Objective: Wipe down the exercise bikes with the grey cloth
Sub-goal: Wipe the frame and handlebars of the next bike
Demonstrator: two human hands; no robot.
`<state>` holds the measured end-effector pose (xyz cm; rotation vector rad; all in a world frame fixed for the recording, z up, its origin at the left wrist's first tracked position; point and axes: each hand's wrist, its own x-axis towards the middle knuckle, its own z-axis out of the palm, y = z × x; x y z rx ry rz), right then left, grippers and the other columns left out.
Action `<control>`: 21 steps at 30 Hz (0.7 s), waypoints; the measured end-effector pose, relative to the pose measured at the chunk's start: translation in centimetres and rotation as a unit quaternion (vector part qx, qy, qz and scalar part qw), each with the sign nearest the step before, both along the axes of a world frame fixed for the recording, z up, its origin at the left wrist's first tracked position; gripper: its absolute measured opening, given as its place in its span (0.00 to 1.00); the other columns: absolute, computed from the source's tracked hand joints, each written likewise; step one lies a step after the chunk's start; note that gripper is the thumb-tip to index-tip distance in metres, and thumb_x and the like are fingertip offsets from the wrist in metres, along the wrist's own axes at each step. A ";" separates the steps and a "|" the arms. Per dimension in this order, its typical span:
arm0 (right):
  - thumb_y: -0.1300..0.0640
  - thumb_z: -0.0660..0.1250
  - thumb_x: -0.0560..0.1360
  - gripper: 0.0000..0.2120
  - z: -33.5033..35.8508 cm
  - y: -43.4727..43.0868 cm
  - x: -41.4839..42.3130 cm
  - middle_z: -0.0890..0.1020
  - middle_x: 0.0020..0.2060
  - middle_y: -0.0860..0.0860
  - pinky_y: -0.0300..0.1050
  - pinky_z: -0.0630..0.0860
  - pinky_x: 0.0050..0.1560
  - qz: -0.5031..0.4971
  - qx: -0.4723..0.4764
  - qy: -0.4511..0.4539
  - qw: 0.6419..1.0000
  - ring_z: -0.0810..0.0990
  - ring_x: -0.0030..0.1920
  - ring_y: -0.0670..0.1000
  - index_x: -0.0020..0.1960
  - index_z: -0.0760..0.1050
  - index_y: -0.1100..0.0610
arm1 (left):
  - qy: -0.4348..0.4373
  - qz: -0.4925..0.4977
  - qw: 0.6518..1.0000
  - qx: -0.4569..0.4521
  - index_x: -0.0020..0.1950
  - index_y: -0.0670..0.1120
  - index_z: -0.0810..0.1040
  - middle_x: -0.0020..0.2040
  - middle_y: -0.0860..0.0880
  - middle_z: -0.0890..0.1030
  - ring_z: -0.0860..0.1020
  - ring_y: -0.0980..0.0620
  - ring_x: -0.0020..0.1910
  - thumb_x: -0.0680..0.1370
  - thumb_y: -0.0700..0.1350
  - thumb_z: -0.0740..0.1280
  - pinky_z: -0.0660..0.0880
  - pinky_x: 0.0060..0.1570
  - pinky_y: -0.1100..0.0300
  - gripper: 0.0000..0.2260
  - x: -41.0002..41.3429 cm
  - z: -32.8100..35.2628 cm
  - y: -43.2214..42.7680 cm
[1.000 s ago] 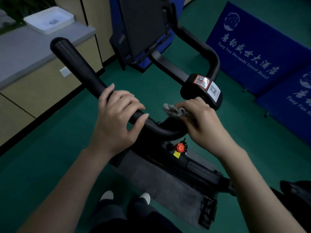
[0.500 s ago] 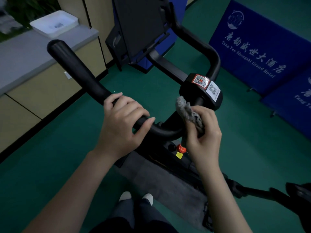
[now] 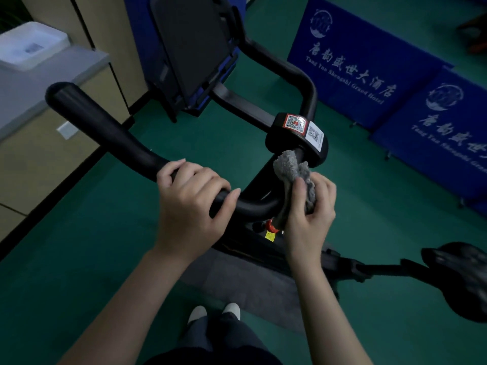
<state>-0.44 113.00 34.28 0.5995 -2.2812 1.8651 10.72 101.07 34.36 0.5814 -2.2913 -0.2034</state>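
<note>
white tray (image 3: 30,46) on grey counter (image 3: 39,85) | blue hotel banners (image 3: 363,61) | green floor (image 3: 79,233)

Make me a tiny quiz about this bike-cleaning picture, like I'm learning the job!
1. True or false: the left hand grips the black handlebar with no cloth under it.
2. What holds the grey cloth? A) the left hand B) the right hand C) nothing, it just hangs on the bar
3. Fill in: the small knob just below the cloth is coloured ____.

Key: 1 true; 2 B; 3 red.
</note>
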 end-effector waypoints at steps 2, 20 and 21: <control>0.64 0.67 0.76 0.05 0.3 -0.4 -0.8 0.74 0.49 0.57 0.30 0.68 0.54 0.006 0.005 0.009 1.000 0.74 0.51 0.42 0.51 0.78 0.58 | -0.003 0.001 1.000 -0.001 0.39 0.47 0.80 0.38 0.54 0.80 0.77 0.51 0.44 0.78 0.51 0.63 0.58 0.63 0.54 0.12 0.0 0.0 0.0; 0.66 0.67 0.75 0.08 -1.7 -1.1 -4.9 0.75 0.52 0.61 0.46 0.73 0.59 -0.005 -0.070 -0.030 0.997 0.76 0.55 0.57 0.53 0.75 0.59 | -0.028 0.040 0.999 0.024 0.38 0.48 0.79 0.39 0.55 0.80 0.76 0.51 0.45 0.79 0.53 0.60 0.56 0.64 0.58 0.15 -0.1 0.4 0.8; 0.64 0.67 0.75 0.08 -2.1 -0.8 -4.4 0.76 0.52 0.61 0.48 0.73 0.59 -0.001 -0.083 -0.051 0.995 0.76 0.55 0.57 0.53 0.74 0.57 | -0.028 0.043 0.998 0.026 0.38 0.48 0.79 0.39 0.54 0.80 0.76 0.51 0.45 0.79 0.53 0.60 0.56 0.64 0.58 0.15 -0.2 0.4 0.9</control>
